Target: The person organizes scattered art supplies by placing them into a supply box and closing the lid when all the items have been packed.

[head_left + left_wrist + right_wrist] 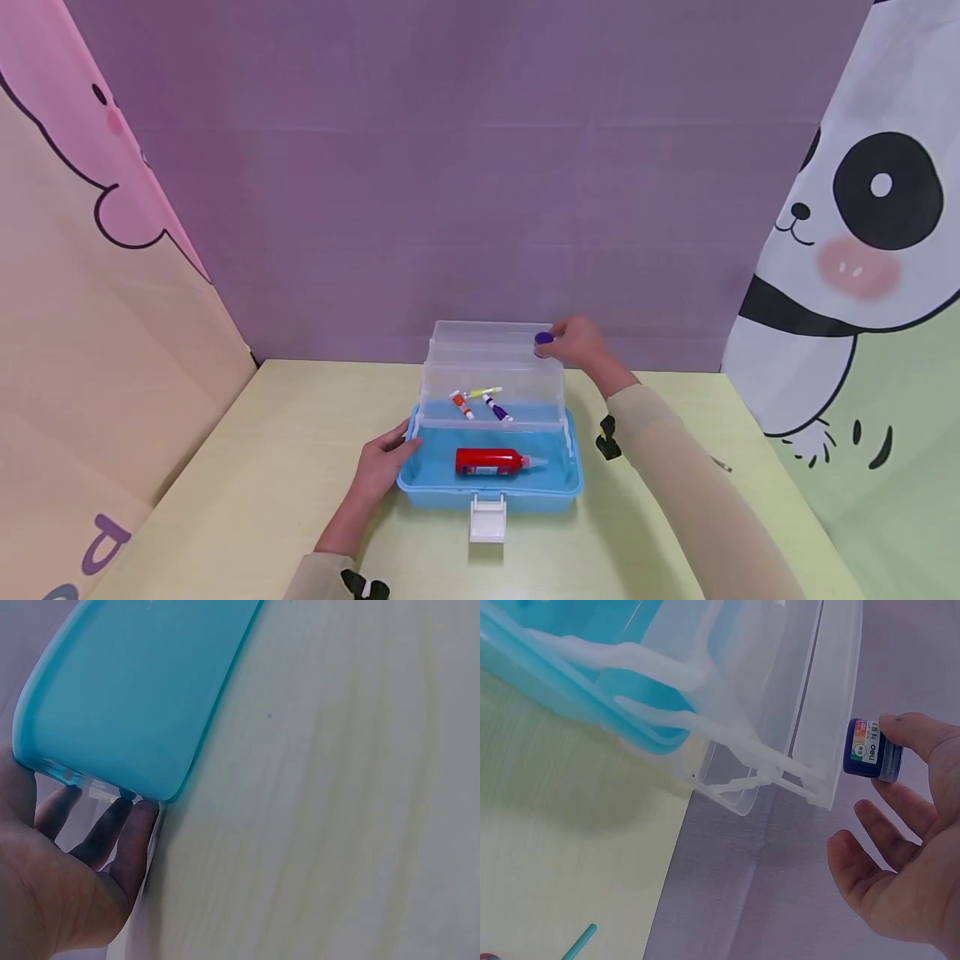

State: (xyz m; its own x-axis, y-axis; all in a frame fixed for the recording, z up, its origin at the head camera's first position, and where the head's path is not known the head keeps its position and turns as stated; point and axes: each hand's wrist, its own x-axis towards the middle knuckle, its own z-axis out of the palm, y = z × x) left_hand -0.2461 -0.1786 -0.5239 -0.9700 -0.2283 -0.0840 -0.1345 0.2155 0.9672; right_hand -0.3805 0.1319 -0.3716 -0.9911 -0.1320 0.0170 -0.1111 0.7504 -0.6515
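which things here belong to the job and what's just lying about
Seemingly in the job:
blue box with clear trays, held by the left hand
small dark jar in the right hand
red bottle inside the box
three small tubes in the trays

Seemingly lying about:
teal stick on the table

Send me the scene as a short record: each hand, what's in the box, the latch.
Left hand: grips left end of blue box
Right hand: pinches small dark jar near top of clear raised section; contact unclear
Clear raised section: orange tube, yellow tube, purple tube
Box floor: red bottle on its side, nozzle pointing right
White latch: unfastened, at front
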